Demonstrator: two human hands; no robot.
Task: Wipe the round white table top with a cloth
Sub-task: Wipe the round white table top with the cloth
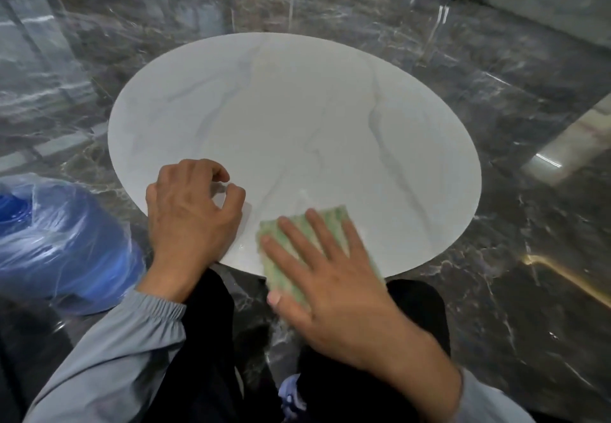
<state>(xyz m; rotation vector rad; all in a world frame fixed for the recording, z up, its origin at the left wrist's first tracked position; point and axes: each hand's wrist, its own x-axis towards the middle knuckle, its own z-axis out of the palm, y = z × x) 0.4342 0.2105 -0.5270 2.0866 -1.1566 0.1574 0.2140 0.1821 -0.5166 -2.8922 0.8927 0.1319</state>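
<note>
A dark marble floor (515,131) surrounds the round white table (297,108). A blue bin (59,241) wrapped in clear plastic stands just left of the table's near edge. The right hand (330,290) lies flat with straight, spread fingers, pressing a green cloth (335,224) onto the table's near edge; part of the cloth hangs over the rim. The left hand (188,217) rests at the near-left rim, fingers curled; I cannot tell whether it holds anything.

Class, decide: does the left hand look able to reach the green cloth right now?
Probably yes: the left hand rests on the table top beside the cloth, nothing between them, though the right hand covers most of it.
</note>
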